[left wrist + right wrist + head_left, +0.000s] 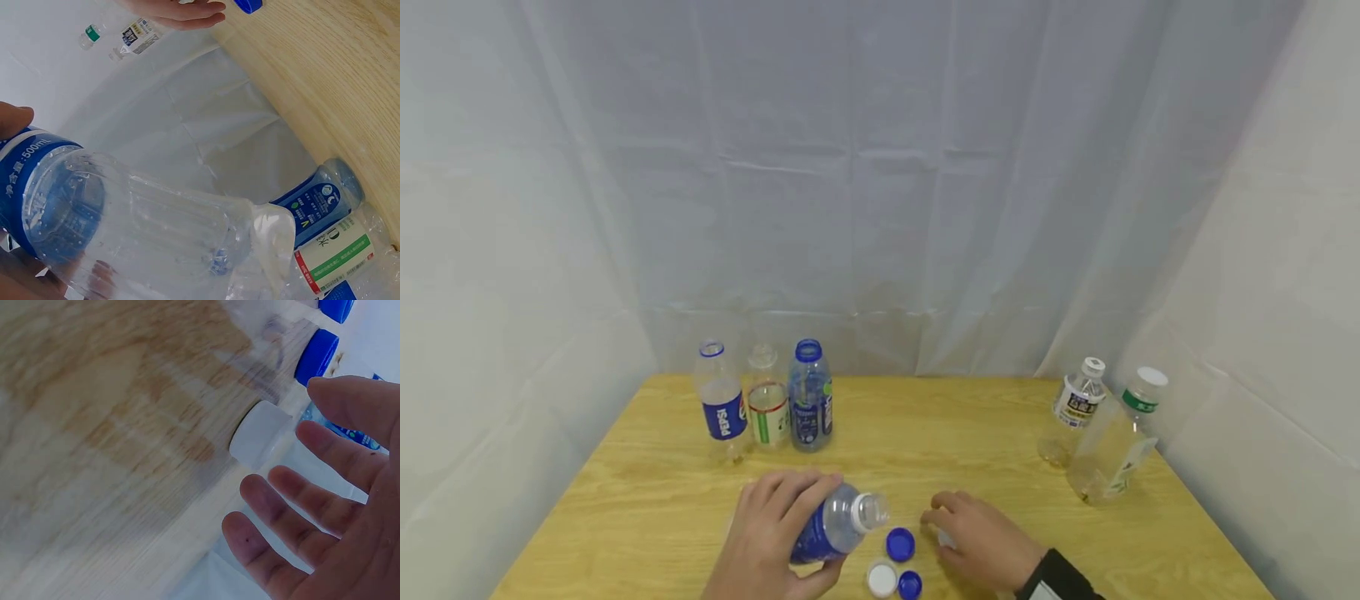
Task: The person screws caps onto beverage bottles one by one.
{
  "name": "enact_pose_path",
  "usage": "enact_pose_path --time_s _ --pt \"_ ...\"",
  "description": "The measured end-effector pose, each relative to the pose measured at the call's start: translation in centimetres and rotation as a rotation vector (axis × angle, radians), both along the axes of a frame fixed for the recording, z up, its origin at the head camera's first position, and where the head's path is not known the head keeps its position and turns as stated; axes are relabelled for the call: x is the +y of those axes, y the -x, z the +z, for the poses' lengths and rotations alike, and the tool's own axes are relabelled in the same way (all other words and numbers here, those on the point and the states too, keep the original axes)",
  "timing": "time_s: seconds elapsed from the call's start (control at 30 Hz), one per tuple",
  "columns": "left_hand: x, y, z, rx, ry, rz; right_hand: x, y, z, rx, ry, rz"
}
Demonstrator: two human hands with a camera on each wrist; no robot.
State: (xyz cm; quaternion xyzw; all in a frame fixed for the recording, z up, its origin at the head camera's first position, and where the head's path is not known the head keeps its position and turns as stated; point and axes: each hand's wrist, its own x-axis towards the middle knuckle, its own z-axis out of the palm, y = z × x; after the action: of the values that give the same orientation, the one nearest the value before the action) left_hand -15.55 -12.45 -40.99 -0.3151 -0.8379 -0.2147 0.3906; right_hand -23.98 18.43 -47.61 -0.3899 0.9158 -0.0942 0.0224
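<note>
In the head view my left hand [767,533] grips a clear plastic bottle [842,521] with a blue label. The bottle is tilted, its uncapped mouth pointing right. Its clear body [137,219] fills the lower left wrist view. To the right, my right hand [981,537] is low over the table beside a white bottle cap [947,540], which it partly covers. Seen from the right wrist, the fingers are spread and loosely bent near that white cap [259,434], with nothing held between them. Two blue caps [900,544] and another white cap [882,578] lie between the hands.
At the back left stand a Pepsi bottle [724,408], a green-striped bottle [768,408] and a blue bottle [809,400]. Two white-capped bottles, one black-labelled [1075,404] and one green-labelled [1112,454], stand at the right. Pale curtains [880,208] surround the wooden table [940,433].
</note>
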Motion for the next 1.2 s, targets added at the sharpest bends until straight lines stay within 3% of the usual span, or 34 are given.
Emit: enact_pose_path --time_s 0.23,0.57,0.7,1.2 --pt "0.0 0.1 -0.3 0.005 0.008 0.0 0.1 0.0 -0.5 -0.006 0.019 0.054" --pt "0.3 0.0 -0.5 -0.017 0.02 0.025 0.6 -0.2 -0.2 -0.078 0.07 0.021" --pt "0.4 -0.1 -0.5 -0.025 0.037 0.038 0.6 -0.4 0.1 -0.068 0.084 0.016" --pt "0.9 -0.2 -0.7 -0.049 0.061 0.051 -0.1 -2.5 3.8 -0.05 0.287 0.057"
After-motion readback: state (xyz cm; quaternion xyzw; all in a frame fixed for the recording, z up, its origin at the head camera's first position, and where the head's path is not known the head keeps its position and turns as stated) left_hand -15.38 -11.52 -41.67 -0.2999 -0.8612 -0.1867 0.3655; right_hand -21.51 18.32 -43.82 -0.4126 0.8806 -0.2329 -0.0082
